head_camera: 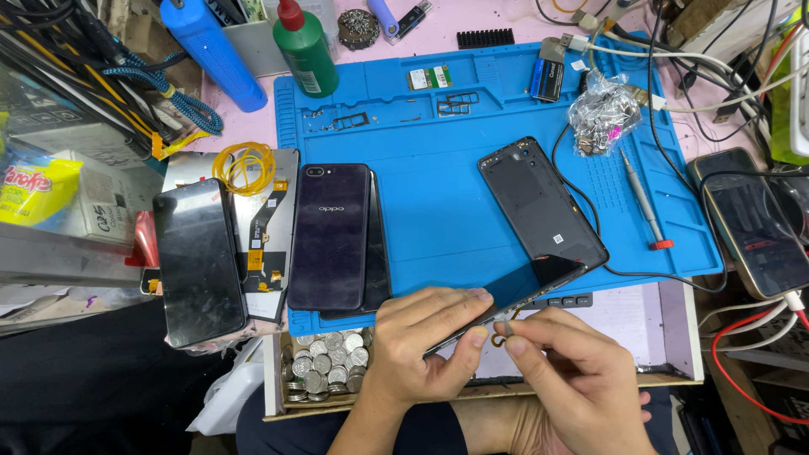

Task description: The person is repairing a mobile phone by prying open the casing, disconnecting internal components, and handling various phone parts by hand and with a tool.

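My left hand (421,337) grips the near end of a black phone (552,271), held almost edge-on over the front edge of the blue work mat (438,211). My right hand (565,375) pinches a small thin tool (499,338) against the phone's lower edge, right beside my left thumb. What kind of tool it is I cannot tell. Just behind the held phone, a black back cover (535,198) lies inside-up on the mat.
A dark purple phone (329,236) lies on the mat's left side, with a black screen panel (198,261) and a coil of yellow wire (244,164) further left. A screwdriver (645,202), a bag of screws (602,109), a cabled phone (754,223), bottles (305,46) and a box of coins (324,366) surround the mat.
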